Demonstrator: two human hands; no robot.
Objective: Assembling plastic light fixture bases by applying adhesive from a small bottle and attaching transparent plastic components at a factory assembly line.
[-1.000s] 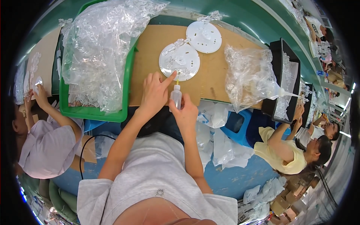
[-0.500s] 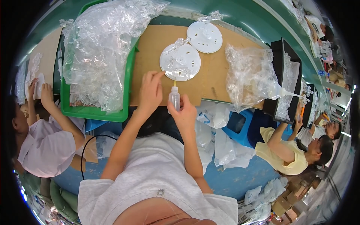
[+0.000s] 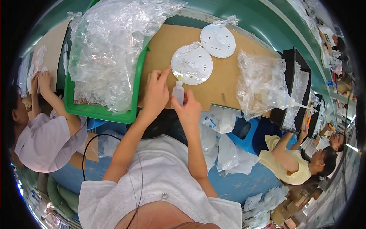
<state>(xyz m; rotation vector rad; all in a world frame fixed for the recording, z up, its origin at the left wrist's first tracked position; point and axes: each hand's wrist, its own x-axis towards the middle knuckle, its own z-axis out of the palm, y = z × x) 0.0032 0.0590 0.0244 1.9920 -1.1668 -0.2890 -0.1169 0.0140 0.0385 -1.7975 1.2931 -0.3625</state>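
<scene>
My right hand [image 3: 189, 108] is closed around a small translucent squeeze bottle [image 3: 178, 92] with a yellow-green needle tip. That tip lies over the near edge of a round white disc [image 3: 198, 74] on the brown board. Clear plastic pieces rest on the disc, and small holes show through it. My left hand [image 3: 157, 91] is at the disc's left side, its fingers stretched out and the index fingertip at the rim. Just beyond, a second white disc [image 3: 225, 47] carries more clear pieces. Whether the needle touches the disc is too small to tell.
To the left stands a green crate [image 3: 134, 103] with a big clear bag [image 3: 106, 49] of clear plastic parts. On the right are another clear bag [image 3: 257, 82], a white-nozzled bottle [image 3: 284, 101] and a black bin [image 3: 286, 116]. Co-workers sit at both sides.
The bottle has moved slightly away from me, bringing its needle tip from the disc's near rim farther over the disc. The whole view has shifted a little.
</scene>
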